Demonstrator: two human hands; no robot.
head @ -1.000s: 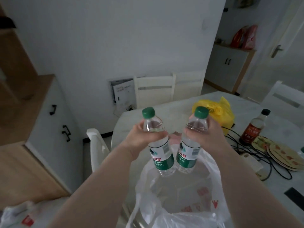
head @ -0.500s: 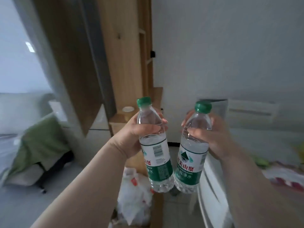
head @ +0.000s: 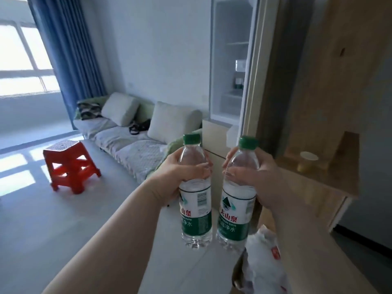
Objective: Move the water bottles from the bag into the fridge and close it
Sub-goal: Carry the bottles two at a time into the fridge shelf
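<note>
Fridge (head: 230, 60) access is already given: the door is swung open at upper centre and pale shelves are shown inside, well apart from both bottles. A wooden cabinet (head: 339, 107) is set just to the right of it, with a ledge jutting out at about hand height. Trouble is most likely to be caused there, since the right elbow or the right bottle could be knocked on that ledge as the fridge is approached. A white plastic bag (head: 265, 264) is seen low beneath the right forearm and could be snagged in passing; what it rests on cannot be told. With both hands filled, nothing is left free to steady the door, so a bottle may be fumbled when it is set on a shelf.

The left bottle (head: 196, 200) is held upright, gripped around its shoulder by the left hand (head: 182, 175), with label and base hanging below the fingers. The right bottle (head: 237, 204) is clasped the same way by the right hand (head: 263, 181). Both are carried side by side, near each other but seemingly not touching, and the green caps are left clear above the grips.
</note>
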